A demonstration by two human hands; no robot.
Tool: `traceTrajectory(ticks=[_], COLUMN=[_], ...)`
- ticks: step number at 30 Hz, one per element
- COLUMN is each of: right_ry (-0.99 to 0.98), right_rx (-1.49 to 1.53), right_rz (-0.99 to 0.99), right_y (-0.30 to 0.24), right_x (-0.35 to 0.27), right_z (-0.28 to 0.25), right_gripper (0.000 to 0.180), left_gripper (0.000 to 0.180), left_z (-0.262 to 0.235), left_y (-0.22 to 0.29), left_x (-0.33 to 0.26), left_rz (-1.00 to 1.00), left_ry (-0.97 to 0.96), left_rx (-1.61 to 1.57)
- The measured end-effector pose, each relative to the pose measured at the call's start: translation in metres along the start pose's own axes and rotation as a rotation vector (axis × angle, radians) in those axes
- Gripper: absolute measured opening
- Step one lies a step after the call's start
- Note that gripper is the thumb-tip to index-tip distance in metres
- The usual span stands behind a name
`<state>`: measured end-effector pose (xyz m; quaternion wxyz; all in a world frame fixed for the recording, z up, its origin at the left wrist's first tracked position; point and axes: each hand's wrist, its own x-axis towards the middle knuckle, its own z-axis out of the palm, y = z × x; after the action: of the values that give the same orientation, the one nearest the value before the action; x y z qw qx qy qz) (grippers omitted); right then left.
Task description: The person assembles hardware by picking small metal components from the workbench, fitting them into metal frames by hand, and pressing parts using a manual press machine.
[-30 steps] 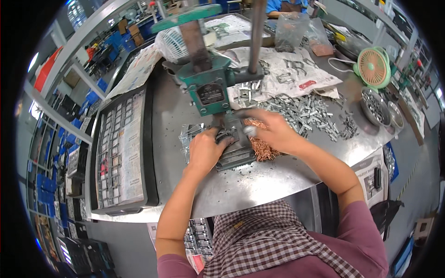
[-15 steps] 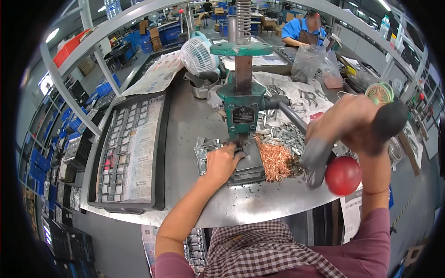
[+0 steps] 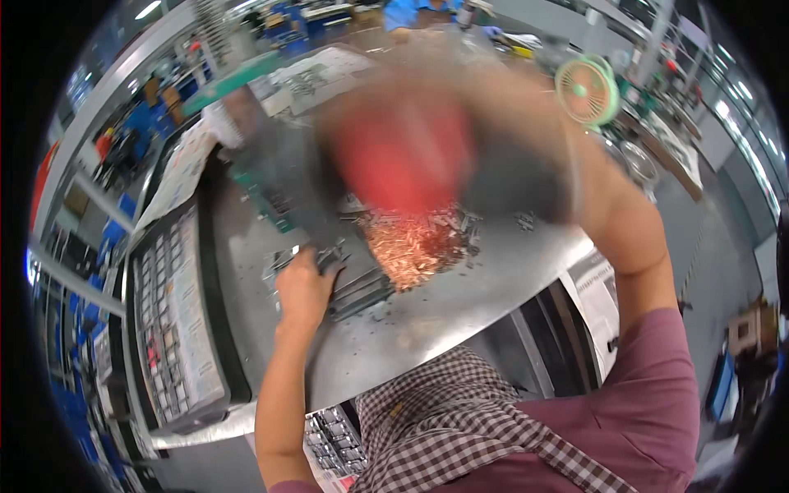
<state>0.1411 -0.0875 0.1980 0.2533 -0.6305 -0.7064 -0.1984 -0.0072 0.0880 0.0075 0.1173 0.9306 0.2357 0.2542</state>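
My left hand (image 3: 304, 287) rests at the dark metal base (image 3: 362, 292) of a green hand press (image 3: 263, 197). Its fingers bend in under the press; what lies between their tips is hidden. Thin silvery metal parts (image 3: 278, 261) sit just left of that hand. My right hand (image 3: 460, 78) is raised high in front of the press and heavily smeared by motion. It is right at the press's lever, whose red ball knob (image 3: 407, 156) and black knob (image 3: 518, 177) loom large before it. Its fingers cannot be made out.
Copper-coloured scraps (image 3: 407, 251) lie heaped right of the press base. A black tray (image 3: 222, 329) lined with newspaper holds rows of metal pieces at left. A green fan (image 3: 586, 89) and a metal bowl (image 3: 639, 164) stand at right. Another person's blue sleeve (image 3: 403, 12) shows at the back.
My right hand and the lever knobs have swung up and to the left in view. The view has turned, shifting press and tray leftward. My left hand stays at the press base.
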Motion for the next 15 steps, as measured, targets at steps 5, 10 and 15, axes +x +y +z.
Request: traceTrajectory(ticks=[5, 10, 15], right_ry=[0.118, -0.445, -0.39], right_rx=[0.061, -0.492, -0.474], right_rz=[0.255, 0.721, 0.684], right_y=[0.108, 0.187, 0.197], right_x=[-0.048, -0.215, -0.245], right_z=[-0.02, 0.011, 0.041], right_gripper=[0.04, 0.016, 0.023], left_gripper=[0.035, 0.036, 0.048], left_z=[0.0, -0.009, -0.01], left_y=[0.011, 0.004, 0.018], left_x=[-0.01, -0.036, -0.027], left_rz=[-0.257, -0.612, -0.383], left_ry=[-0.16, -0.34, -0.554], left_rx=[-0.594, -1.737, -1.897])
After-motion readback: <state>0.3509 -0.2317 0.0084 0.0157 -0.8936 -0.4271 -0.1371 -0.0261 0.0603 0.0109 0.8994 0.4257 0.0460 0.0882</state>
